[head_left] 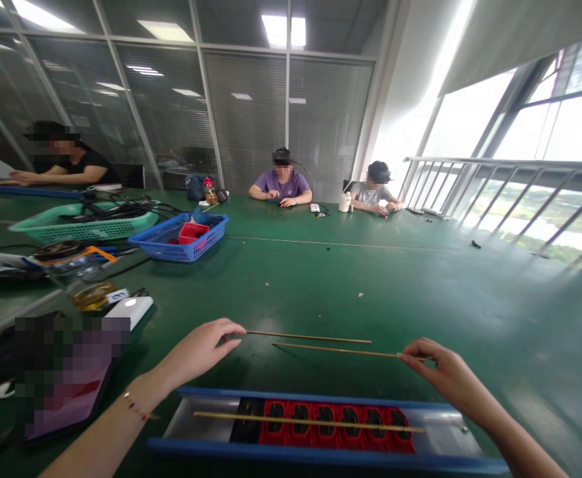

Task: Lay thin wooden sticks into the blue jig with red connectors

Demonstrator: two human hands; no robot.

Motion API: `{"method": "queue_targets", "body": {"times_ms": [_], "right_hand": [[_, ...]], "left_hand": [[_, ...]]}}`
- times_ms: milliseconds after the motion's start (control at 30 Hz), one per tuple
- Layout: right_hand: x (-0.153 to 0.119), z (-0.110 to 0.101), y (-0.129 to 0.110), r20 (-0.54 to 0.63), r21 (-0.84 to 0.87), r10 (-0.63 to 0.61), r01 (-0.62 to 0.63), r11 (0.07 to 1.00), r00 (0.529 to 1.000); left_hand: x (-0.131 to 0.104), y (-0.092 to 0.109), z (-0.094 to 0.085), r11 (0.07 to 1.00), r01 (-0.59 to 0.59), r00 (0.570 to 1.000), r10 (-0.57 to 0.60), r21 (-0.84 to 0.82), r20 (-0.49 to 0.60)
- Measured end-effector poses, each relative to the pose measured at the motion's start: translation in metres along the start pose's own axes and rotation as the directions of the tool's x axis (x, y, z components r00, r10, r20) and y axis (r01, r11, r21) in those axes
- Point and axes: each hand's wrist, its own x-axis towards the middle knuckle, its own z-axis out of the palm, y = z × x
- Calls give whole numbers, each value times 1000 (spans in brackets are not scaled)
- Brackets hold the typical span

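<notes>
At the middle of the table, my left hand (208, 346) has its bent fingertips at the left end of a thin wooden stick (310, 336). The thumb sits just below them. My right hand (437, 365) pinches the right end of a second wooden stick (338, 350), which points left, nearly parallel to the first. In front of me lies a long metal tray with blue side rails (320, 458). Red holders with black inserts (338, 441) stand in a row inside it, beside a black block (247, 435). A third wooden stick (310, 422) lies lengthwise across them.
On the left are a phone (72, 398), a white device (139, 309), a glass jar (89, 285) and cables. A green basket (76, 232) and a blue basket (171, 252) stand behind. Several people (281, 186) sit around the green table (420, 285); a railing (509, 179) runs along the right.
</notes>
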Motion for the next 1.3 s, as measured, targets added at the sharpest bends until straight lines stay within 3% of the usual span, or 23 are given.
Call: {"method": "queue_targets", "body": {"times_ms": [133, 267, 500, 733, 933, 1067, 1167, 1300], "right_hand": [[19, 20, -4, 52, -108, -15, 21, 994, 999], [38, 37, -18, 101, -285, -98, 123, 951, 990], [66, 66, -32, 160, -441, -167, 222, 870, 973], [68, 78, -21, 130, -364, -142, 181, 914, 981], [69, 79, -10, 107, -214, -130, 151, 965, 986], [72, 82, 1, 97, -84, -94, 102, 991, 991], [73, 82, 5, 91, -31, -78, 82, 996, 993], [71, 82, 4, 96, -16, -90, 92, 996, 991]], "left_hand": [[-38, 17, -7, 999, -46, 997, 46, -11, 59], [-67, 27, -2, 995, -102, 987, 100, 6, 124], [-83, 29, 4, 981, -173, 981, 163, 89, 108], [-80, 36, -2, 969, -186, 972, 157, 165, 176], [-75, 16, -45, 926, -212, 976, 219, 311, 12], [-54, 5, -64, 930, -140, 988, 156, 339, -21], [-31, 3, -56, 954, -115, 993, 111, 277, 29], [-5, 1, -29, 975, -73, 996, 61, 210, 59]]}}
